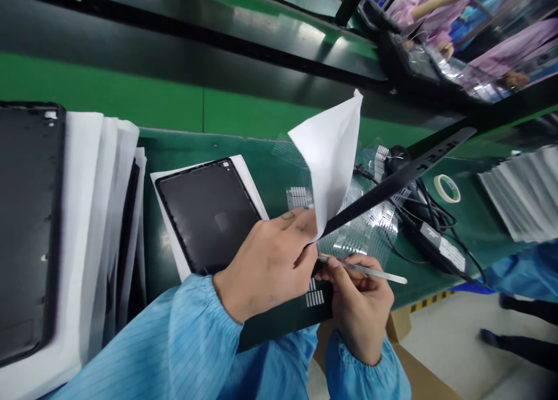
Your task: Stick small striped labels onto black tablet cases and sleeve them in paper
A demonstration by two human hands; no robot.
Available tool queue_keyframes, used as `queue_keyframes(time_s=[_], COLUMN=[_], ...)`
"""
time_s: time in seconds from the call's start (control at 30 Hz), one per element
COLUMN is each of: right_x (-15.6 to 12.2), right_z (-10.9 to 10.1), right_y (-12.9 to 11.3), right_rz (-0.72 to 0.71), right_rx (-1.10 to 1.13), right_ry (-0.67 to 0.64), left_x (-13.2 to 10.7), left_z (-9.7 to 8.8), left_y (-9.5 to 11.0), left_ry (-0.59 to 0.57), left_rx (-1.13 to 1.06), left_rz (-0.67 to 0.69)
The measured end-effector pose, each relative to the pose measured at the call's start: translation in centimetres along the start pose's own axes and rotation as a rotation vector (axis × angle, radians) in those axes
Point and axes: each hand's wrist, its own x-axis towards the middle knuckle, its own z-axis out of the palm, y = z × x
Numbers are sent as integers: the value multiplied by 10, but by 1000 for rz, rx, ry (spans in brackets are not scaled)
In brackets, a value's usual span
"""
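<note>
My left hand (270,260) is closed on a black tablet back cover (401,176) seen edge-on, together with a white paper sheet (333,150) that curls upward from my fingers. My right hand (360,304) pinches a slim metal tweezers-like tool (375,272) whose tip points right, close under the held cover. Both wrists wear light blue sleeves. Small white ribbed stickers (314,297) show on a dark surface just beneath my hands.
Another black back cover (207,214) lies on white paper on the green bench. A stack of covers and paper sheets (65,231) stands at left. Clear sticker sheets (370,225), black cables and adapter (431,234), a tape roll (448,188) and white sheets (523,193) lie right. People in pink work beyond.
</note>
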Motion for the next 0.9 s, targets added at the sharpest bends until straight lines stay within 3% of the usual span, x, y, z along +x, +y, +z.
queue_keyframes(time_s=[0.33, 0.5, 0.9], right_x=[-7, -11, -15], right_z=[5, 8, 5], right_y=[3, 1, 6], right_rz=[-78, -119, -145], right_rx=[48, 38, -9], right_ry=[33, -63, -99], left_x=[-1, -1, 2], left_z=[0, 0, -2], left_y=[-1, 2, 3], left_ry=[15, -6, 42], left_rx=[83, 90, 135], left_rz=[-1, -64, -80])
